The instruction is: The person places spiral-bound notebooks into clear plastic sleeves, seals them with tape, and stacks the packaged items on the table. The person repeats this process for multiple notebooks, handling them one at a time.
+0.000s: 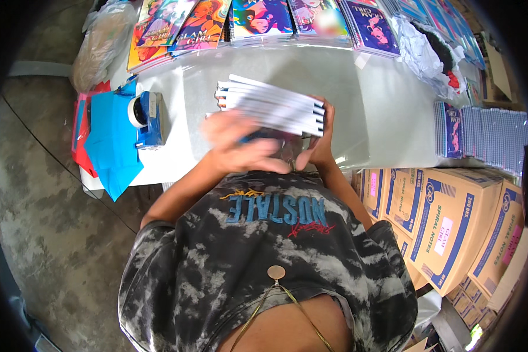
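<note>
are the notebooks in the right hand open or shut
Shut: though blurred, the notebooks in the right hand show white page edges pressed together in close bands, with no pages spread apart.

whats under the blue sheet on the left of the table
Red material peeks out along the left side of the blue sheet. Anything lying wholly beneath the sheet is covered, so I can't tell what else is there.
</note>
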The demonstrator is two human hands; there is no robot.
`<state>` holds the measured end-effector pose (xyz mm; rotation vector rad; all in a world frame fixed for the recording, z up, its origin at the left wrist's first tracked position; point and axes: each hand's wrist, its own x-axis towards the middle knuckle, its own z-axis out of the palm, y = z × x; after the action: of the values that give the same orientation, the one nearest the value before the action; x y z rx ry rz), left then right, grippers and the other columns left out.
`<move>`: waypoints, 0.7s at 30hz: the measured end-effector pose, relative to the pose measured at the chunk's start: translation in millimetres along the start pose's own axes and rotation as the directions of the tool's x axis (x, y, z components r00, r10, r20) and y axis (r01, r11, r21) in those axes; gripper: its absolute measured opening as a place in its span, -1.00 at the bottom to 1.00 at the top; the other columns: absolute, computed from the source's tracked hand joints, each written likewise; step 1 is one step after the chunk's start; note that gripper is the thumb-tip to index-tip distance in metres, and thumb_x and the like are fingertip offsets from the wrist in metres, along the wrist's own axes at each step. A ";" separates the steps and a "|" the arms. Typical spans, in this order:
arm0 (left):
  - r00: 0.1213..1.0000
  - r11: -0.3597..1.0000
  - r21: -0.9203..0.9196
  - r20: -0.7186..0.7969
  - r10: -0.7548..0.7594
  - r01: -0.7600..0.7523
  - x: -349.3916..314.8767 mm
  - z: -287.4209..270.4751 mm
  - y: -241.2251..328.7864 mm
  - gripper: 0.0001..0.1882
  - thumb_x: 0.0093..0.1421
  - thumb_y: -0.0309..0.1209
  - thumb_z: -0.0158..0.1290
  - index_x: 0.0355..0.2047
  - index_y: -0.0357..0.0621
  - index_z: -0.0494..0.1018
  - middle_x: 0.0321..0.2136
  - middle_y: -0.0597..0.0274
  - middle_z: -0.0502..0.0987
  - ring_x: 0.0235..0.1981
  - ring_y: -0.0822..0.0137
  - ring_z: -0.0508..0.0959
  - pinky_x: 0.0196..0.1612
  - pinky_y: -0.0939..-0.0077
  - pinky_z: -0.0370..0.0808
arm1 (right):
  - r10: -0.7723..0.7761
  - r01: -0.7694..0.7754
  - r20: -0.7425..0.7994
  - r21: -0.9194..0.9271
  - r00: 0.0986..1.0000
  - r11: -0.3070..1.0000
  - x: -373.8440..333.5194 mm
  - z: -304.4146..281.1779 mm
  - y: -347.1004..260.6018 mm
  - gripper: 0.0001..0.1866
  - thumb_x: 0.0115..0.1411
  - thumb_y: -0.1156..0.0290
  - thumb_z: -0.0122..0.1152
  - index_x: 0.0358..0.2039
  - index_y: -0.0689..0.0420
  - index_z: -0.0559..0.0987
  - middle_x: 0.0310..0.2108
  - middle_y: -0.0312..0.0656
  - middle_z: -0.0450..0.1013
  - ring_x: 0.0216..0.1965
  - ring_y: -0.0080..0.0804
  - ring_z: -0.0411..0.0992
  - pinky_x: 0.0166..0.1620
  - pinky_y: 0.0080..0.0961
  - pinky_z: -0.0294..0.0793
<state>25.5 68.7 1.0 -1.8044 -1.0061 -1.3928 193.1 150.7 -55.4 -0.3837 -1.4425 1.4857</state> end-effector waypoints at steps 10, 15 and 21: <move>0.373 0.285 -0.241 0.557 -0.742 0.928 -45.1 -13.2 4.3 0.20 -0.43 0.03 0.41 0.11 -0.27 -0.01 0.03 0.02 0.21 0.04 0.23 0.30 0.03 0.33 0.31 | -0.086 0.088 0.124 -0.012 0.989 0.996 0.2 -11.3 1.1 0.01 -0.40 0.27 0.59 0.05 0.18 0.16 -0.03 -0.05 0.24 0.01 -0.27 0.27 0.03 -0.37 0.33; 0.512 0.263 -0.486 0.501 -0.698 0.834 -46.8 -6.7 -6.7 0.05 -0.28 0.10 0.33 0.06 -0.31 0.09 -0.08 0.08 0.34 -0.03 0.28 0.37 0.02 0.39 0.31 | -0.135 0.141 0.049 -0.134 0.990 0.981 12.0 -9.8 -10.8 0.09 -0.47 0.18 0.61 0.06 0.24 0.17 -0.03 -0.06 0.27 0.00 -0.30 0.29 0.03 -0.39 0.33; 0.454 0.337 -0.365 0.311 -0.835 0.868 -65.1 8.5 5.7 0.12 -0.26 0.44 0.04 0.00 -0.36 0.20 -0.11 0.08 0.40 -0.13 0.32 0.45 -0.09 0.45 0.39 | 0.004 -0.007 -0.036 -0.081 0.999 0.997 9.5 -5.2 -17.6 0.04 -0.48 0.11 0.61 0.02 0.22 0.25 -0.12 -0.13 0.36 -0.08 -0.38 0.36 -0.02 -0.45 0.37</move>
<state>25.0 60.7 -64.4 -1.6495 -1.9890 -2.4154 200.2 157.8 -37.3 -0.4621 -1.4781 1.4207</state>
